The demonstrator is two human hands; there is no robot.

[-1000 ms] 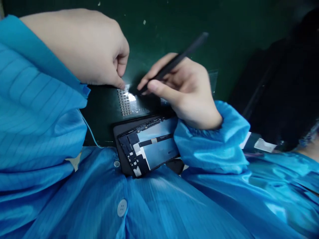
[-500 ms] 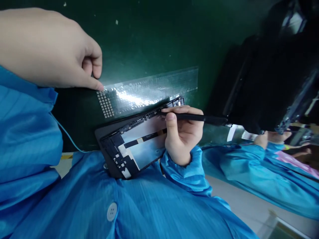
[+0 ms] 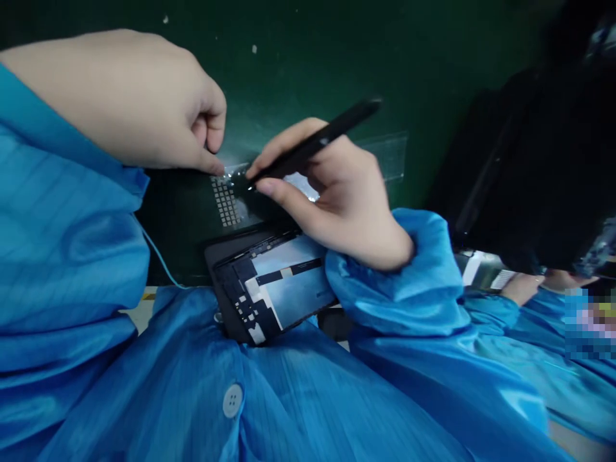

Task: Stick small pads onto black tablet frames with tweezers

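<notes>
My left hand point(image 3: 158, 102) is closed, with the thumb pressed to the corner of a clear plastic sheet point(image 3: 389, 151) lying on the green table. Rows of small grey square pads point(image 3: 226, 204) cover the sheet's left end. Dark slim tweezers point(image 3: 327, 138) are gripped in my right hand point(image 3: 341, 192), slanting down left. Their tips are just right of the pads, near my left thumb; whether they pinch anything is too small to tell. Below lies an opened phone point(image 3: 293, 295) with its inner side up, tilted at the table's edge. My right hand and sleeve cover its right end.
The green table point(image 3: 298, 70) carries a few pale specks. A large black object point(image 3: 500, 167) stands at the right. Beyond it show another person's hands point(image 3: 524, 285) and blue sleeve. A thin blue cord point(image 3: 161, 260) runs from my left sleeve.
My right hand has left the phone and moved up and left with the tweezers, over to the sheet by the pads. My left hand stays at the sheet's corner; the view has shifted slightly.
</notes>
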